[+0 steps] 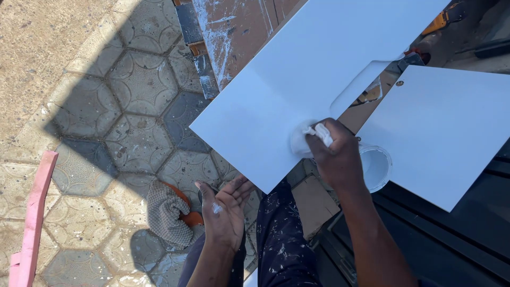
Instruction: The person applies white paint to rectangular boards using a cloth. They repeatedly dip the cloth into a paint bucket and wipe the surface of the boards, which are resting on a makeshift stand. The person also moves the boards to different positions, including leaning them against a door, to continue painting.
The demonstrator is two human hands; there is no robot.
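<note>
Hidden and cropped parts, head view

White panel (319, 79): top cut off at 12 o'clock; second white panel (441, 127) runs off frame at 3 o'clock. White cloth (308, 139) mostly bunched under the right hand (334, 154), so its shape cannot be told. White container (378, 167) half covered by the same hand and the panel edge; contents unreadable. Pink strip (32, 212) cropped at 8 o'clock. Orange item (187, 210) mostly under the grey rag (166, 212); kind unclear. Both forearms leave the frame at 6 o'clock.
</note>
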